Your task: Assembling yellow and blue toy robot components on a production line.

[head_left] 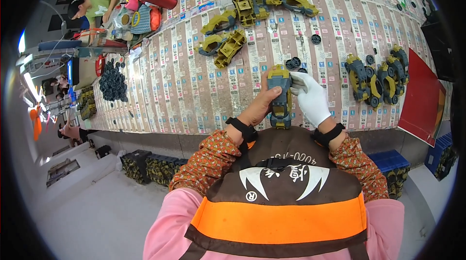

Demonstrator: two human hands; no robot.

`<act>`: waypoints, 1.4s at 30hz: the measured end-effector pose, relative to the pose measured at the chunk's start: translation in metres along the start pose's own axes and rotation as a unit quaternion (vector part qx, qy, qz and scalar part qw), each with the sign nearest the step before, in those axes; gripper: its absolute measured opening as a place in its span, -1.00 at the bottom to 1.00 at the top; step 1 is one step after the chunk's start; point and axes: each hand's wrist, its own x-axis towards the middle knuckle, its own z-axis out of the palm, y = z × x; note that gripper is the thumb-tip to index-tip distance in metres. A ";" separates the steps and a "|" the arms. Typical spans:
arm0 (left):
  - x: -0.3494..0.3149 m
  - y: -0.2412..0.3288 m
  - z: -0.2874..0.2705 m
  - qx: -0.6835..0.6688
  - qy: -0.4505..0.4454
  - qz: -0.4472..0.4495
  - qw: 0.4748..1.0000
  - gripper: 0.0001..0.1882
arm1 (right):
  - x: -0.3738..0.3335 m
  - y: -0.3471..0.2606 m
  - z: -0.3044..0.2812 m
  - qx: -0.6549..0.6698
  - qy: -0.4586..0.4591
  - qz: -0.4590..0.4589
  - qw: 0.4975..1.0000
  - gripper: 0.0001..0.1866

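My bare left hand [262, 104] is wrapped round an olive-green and grey toy car body [279, 96], its thumb lying across the top. The body stands lengthwise at the table's near edge. On its other side my white-gloved right hand [311, 98] has its fingers bent and closed against the upper right flank. Whether a small part sits between those fingertips is hidden. Just beyond them lie a few black wheels [293, 63]. Another wheel [316, 39] rests farther off by itself.
Several loose car bodies [243, 8] lie at the far middle. At the right stand wheeled cars [376, 79] beside a red board [423, 97]. A heap of dark wheels [113, 83] sits left. A co-worker [99, 5] is far left. Filled crates [150, 167] stand beneath the table edge.
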 end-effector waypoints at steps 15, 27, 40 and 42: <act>-0.001 0.011 -0.013 0.085 0.026 -0.016 0.996 -0.07 | 0.077 0.008 -0.020 0.029 -0.123 0.227 0.966 -0.66; -0.007 0.006 -0.036 -0.175 0.066 0.066 0.980 -0.46 | 0.115 0.042 -0.041 -0.589 -0.099 -0.046 0.800 -0.79; 0.009 0.024 -0.005 -0.151 0.132 0.187 0.962 -0.35 | 0.000 -0.031 0.001 -0.245 -0.080 0.004 0.966 -0.63; 0.008 0.023 -0.002 -0.151 0.131 0.192 0.961 -0.30 | -0.006 -0.036 0.004 -0.250 -0.080 -0.001 0.965 -0.63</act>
